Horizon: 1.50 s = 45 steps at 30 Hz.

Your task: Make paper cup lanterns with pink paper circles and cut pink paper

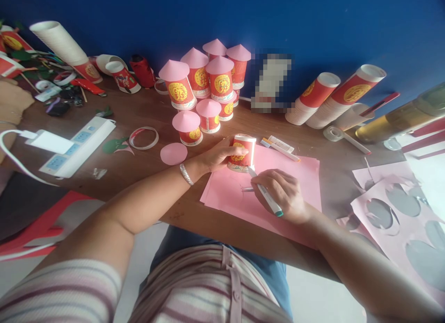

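Note:
My left hand [224, 156] is wrapped round a red paper cup [239, 163] with a gold emblem, and holds it over pink paper sheets [222, 191]. Green marks show on the cup's white band. In my right hand [283, 191] is a marker [269, 199] with a green end, its tip at or very close to that band. Dark lines are drawn on the paper below the cup. Just behind the cup lie an orange-ended marker [280, 149] and a white one [283, 143]. A pink paper disc [174, 154] rests left of my left hand.
Several red cups with pink cone tops [182, 89] stand at the back. A power strip [78, 147] and a tape ring [143, 138] lie left. Leaning cup stacks [316, 98], a tape roll [333, 133] and cut pink scraps [378, 212] are on the right.

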Tool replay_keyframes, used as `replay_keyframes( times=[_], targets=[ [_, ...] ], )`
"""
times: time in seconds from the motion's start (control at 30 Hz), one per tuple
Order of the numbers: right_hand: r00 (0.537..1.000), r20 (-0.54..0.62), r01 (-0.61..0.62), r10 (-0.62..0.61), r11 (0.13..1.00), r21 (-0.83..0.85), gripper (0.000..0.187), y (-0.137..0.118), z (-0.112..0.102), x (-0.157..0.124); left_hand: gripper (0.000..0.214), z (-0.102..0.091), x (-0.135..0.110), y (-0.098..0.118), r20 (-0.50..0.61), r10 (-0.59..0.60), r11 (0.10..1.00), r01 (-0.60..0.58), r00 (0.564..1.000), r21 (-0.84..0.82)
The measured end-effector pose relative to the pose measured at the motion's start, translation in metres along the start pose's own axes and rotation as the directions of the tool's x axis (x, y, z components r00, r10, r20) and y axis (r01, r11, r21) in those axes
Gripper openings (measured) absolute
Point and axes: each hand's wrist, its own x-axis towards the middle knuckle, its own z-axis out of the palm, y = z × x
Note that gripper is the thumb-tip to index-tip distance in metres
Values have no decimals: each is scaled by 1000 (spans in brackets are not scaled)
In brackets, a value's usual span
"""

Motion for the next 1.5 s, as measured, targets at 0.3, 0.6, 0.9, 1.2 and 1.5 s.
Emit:
replay_keyframes(
  times=[0.3,0.6,0.9,1.2,1.5],
  targets=[
    [1000,9,-19,19,1000,-4,20,-1,-2,0,28,0,0,0,-19,-5,1000,5,1000,9],
    [1000,9,-5,5,1000,-20,20,-3,-1,2,26,1,-1,1,-14,-7,1000,7,1000,25],
    [1000,4,-12,12,1000,-5,21,-1,-1,1,29,1,0,2,-15,-3,1000,3,1000,-2],
    [1000,-3,-4,4,1000,25,27,-4,-2,1,33,2,0,2,-17,-9,1000,9,1000,-7],
    [999,10,46,-46,999,0,27,-8,-4,5,32,2,0,3,-19,-12,1000,11,1000,-29]
  ],
)
